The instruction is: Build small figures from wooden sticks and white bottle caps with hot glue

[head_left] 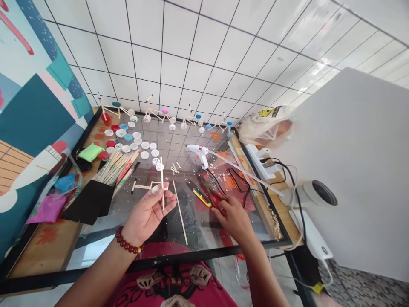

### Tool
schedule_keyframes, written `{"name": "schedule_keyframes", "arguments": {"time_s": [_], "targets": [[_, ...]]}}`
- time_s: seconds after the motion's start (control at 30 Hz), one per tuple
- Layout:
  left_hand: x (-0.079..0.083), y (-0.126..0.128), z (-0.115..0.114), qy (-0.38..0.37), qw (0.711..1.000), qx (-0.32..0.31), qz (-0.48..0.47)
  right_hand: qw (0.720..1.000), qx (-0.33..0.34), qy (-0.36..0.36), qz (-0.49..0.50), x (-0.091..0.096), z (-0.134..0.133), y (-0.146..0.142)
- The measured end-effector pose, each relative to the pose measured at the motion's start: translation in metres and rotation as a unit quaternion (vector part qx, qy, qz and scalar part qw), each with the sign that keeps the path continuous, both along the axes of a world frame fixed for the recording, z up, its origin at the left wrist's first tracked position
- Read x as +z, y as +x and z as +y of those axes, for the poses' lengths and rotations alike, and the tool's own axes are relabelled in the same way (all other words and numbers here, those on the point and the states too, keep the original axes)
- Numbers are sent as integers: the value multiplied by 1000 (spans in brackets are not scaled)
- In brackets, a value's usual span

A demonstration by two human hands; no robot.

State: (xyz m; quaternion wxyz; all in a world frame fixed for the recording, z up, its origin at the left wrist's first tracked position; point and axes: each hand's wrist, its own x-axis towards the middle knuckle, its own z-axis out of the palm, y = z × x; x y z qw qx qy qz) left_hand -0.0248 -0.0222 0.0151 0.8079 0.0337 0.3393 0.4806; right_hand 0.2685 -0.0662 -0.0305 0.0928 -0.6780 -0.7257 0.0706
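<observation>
Wooden stick (162, 175) pinched upright in left hand (147, 213); right hand (234, 218) beside yellow cutter (201, 198), its grip hidden.

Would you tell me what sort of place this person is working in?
Most likely a hobby craft bench against a tiled wall: a glue gun, loose bottle caps and a bundle of sticks lie on the glass tabletop, stick-and-cap models line the wall, and the left hand holds a thin stick.

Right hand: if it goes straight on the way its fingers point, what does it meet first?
The right hand points up-left; the red-handled tool lies at its fingertips, probably touching. Just beyond is the yellow utility knife. The left hand, holding a wooden stick, is off that line.
</observation>
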Motion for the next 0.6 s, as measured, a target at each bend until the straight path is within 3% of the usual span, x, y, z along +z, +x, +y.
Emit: {"name": "schedule_keyframes", "arguments": {"time_s": [0.17, 0.27, 0.33, 0.4, 0.47, 0.53, 0.6], "targets": [[2, 1, -4, 16, 1000, -6, 9, 1000, -11, -1, -5, 3, 4, -7], [2, 1, -7, 21, 999, -12, 29, 991, -32, 14, 129, 5, -7, -9], [2, 1, -7, 22, 998, -20, 48, 963, -50, -2, 266, 7, -20, -11], [2, 3, -7, 21, 997, -35, 67, 900, -61, -51, 429, 12, -33, -17], [4, 6, -6, 22, 995, -52, 82, 800, -52, -123, 585, 17, -43, -25], [6, 8, -5, 27, 993, -68, 96, 714, -41, -193, 672, 21, -48, -33], [7, 8, -5, 37, 990, -81, 108, 676, -42, -243, 695, 24, -49, -39]]}}
